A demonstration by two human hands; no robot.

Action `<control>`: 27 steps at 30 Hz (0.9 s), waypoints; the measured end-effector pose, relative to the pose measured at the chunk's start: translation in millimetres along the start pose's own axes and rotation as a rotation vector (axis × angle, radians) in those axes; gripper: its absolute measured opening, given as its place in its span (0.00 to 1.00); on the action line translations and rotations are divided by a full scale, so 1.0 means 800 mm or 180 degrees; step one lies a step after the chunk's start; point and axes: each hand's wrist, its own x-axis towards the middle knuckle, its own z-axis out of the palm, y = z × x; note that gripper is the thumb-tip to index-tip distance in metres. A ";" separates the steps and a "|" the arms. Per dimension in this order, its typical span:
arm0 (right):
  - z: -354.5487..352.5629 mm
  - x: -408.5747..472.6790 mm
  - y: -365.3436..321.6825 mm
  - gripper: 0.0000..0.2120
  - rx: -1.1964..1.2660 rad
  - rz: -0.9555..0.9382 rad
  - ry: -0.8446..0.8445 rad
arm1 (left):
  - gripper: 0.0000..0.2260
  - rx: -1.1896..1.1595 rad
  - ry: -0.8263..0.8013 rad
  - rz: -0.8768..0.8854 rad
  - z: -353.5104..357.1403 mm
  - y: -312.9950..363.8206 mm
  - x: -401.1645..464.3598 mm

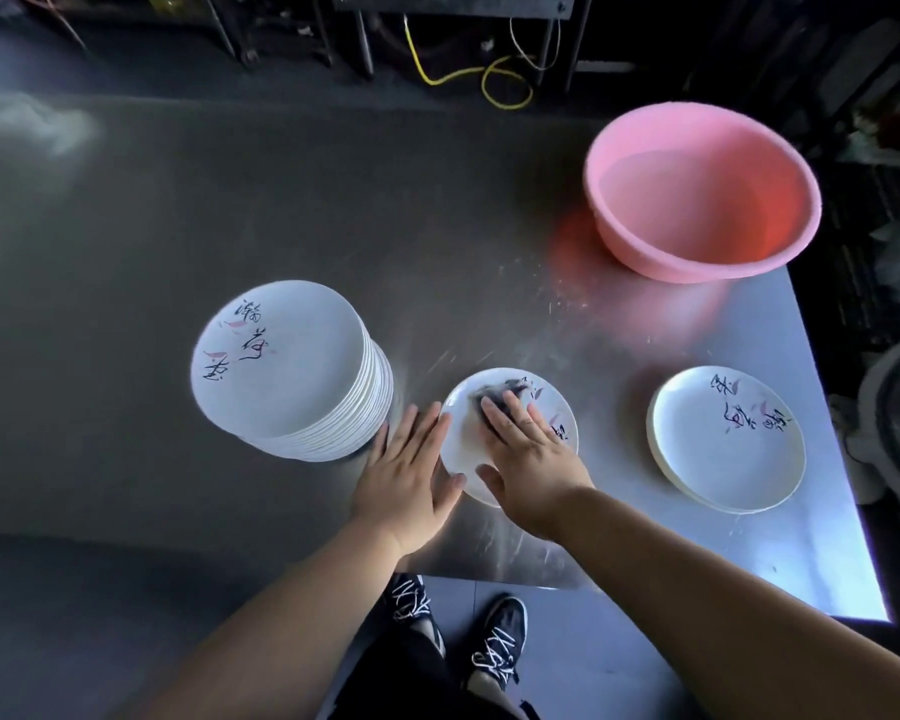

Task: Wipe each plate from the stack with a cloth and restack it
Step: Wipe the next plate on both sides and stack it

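A: In the head view, how much can be judged as done?

B: Little, it seems. A low pile of wiped plates [728, 439], two or so, is seen well to the right of the right hand [528, 459]. A tall stack of plates [287, 366] is left just beyond and to the left of the left hand [404, 472], so most of the work is judged to remain.

A: And the plate in hand?

B: One plate [507, 433] is lain flat on the worktop [281, 200], between the two piles. A dark cloth [500, 400] is pressed onto it under the right fingers, which are laid fairly straight, not curled round it. The plate's near-left rim is touched by the left grip, fingers spread flat and apart, nothing clasped.

A: Anything else?

B: A pink basin [697, 194] is set far beyond the right hand. Whether water is held in it cannot be told.
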 end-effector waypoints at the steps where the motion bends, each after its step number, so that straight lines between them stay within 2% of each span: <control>1: 0.002 0.006 0.003 0.36 0.0037 0.0006 -0.0027 | 0.34 0.0019 0.0002 0.0001 0.001 -0.001 0.000; 4: 0.000 0.024 0.010 0.41 0.0050 0.0080 0.0048 | 0.34 0.0069 0.0016 0.0026 0.002 -0.002 0.000; 7: 0.002 0.025 0.005 0.43 0.0103 0.0045 -0.0038 | 0.34 0.0097 -0.0005 0.0002 -0.001 -0.001 0.001; 10: 0.008 -0.007 -0.002 0.43 0.0206 -0.0414 -0.0102 | 0.35 0.0138 0.0030 0.0024 0.000 -0.002 0.000; 14: 0.010 -0.037 0.011 0.46 -0.0012 -0.0999 -0.0531 | 0.34 0.0085 0.0153 0.0052 0.002 -0.003 0.000; 17: 0.002 -0.009 0.024 0.45 -0.0112 -0.0709 -0.0219 | 0.34 0.0006 0.0170 0.0063 0.002 -0.001 0.000; 19: -0.006 0.011 0.026 0.46 -0.0082 -0.0237 -0.0230 | 0.34 0.0029 0.0129 0.0047 0.000 -0.001 -0.001; 21: -0.005 0.013 0.024 0.46 0.0021 -0.0078 -0.0236 | 0.35 0.0054 0.0090 0.0042 -0.002 -0.001 0.000; 24: 0.003 -0.030 0.014 0.51 0.0148 -0.0426 -0.0409 | 0.35 0.0026 0.0083 0.0006 -0.002 -0.001 0.001; 27: 0.009 -0.065 0.012 0.46 0.0053 -0.0751 -0.0711 | 0.34 0.0032 0.0115 0.0022 0.000 -0.001 0.000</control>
